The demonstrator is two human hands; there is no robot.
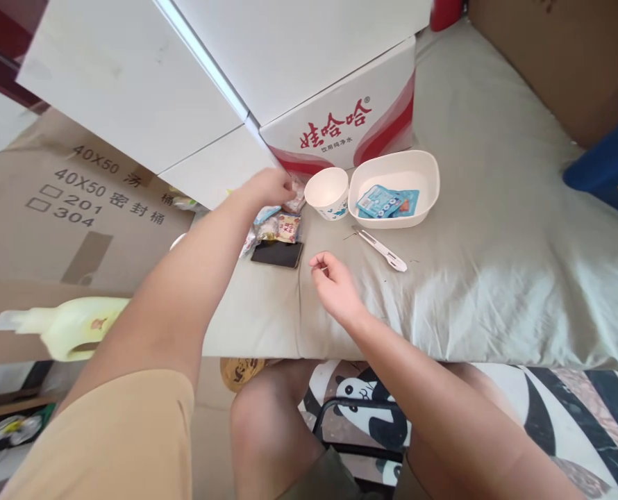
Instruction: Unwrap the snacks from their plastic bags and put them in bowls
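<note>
Nearest lies the left sleeve, its arm stretching forward to the left hand, whose fingers bend down at a pink packet just left of the cup. Whether they have closed on it, I cannot tell. The right hand is loosely curled between the phone and the knife; nothing shows in it, though something small could be hidden. Picking up the packet seems the step in hand; the next move calls for a sure pinch and a lift clear of the cup. Blue packets lie in the tray.
</note>
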